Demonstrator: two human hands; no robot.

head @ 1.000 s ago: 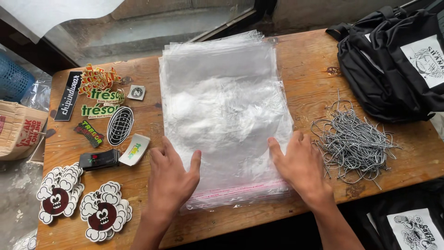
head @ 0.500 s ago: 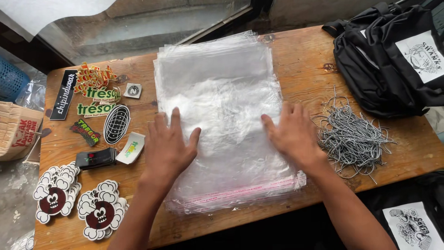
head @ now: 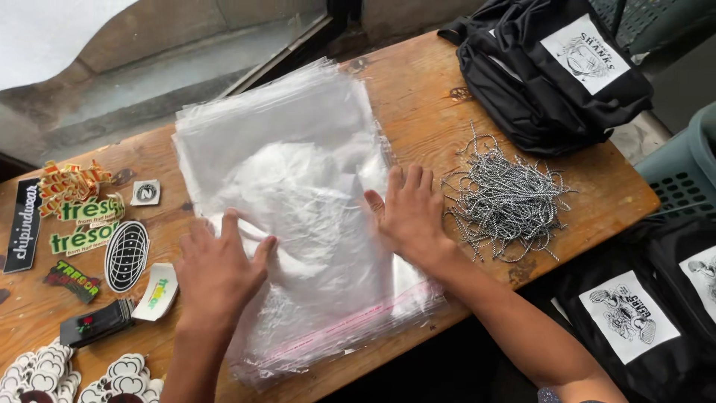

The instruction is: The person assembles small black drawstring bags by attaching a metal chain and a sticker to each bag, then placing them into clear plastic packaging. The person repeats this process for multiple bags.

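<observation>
A thick stack of clear plastic bags [head: 298, 186] lies across the middle of a worn wooden table [head: 418, 97]. My left hand [head: 220, 272] rests flat on the stack's left side, fingers spread. Flat on the stack's right edge lies my right hand [head: 409, 213], fingers together and pointing away from me. Neither hand grips anything. The bags' near ends, with a thin pink strip, hang slightly over the table's front edge.
A heap of black-and-white cords [head: 507, 201] lies right of the bags. Folded black garments with white printed patches sit at the far right [head: 552, 67] and lower right [head: 634, 313]. Stickers [head: 89, 224] and a small black lighter [head: 97, 322] cover the left side.
Both hands slid farther up the stack of bags, away from the near edge. The view has shifted and tilted, so the table now runs diagonally.
</observation>
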